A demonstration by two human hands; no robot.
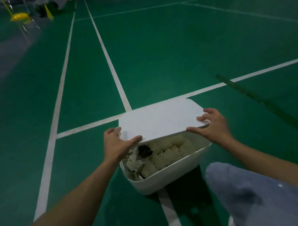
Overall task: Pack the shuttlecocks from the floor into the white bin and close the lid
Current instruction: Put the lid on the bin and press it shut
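Observation:
A white bin (171, 175) stands on the green court floor in front of me, filled with several white shuttlecocks (165, 153). A flat white lid (161, 120) lies tilted over the bin's far half, leaving the near half uncovered. My left hand (116, 144) grips the lid's near left corner, thumb on top along the near edge. My right hand (213, 124) grips the near right corner, fingers curled over the lid's edge.
My bent knee in light grey trousers (253, 188) is just right of the bin. White court lines (109, 61) cross the green floor. A yellow net-post base (19, 16) and dark bags stand far off at the back left.

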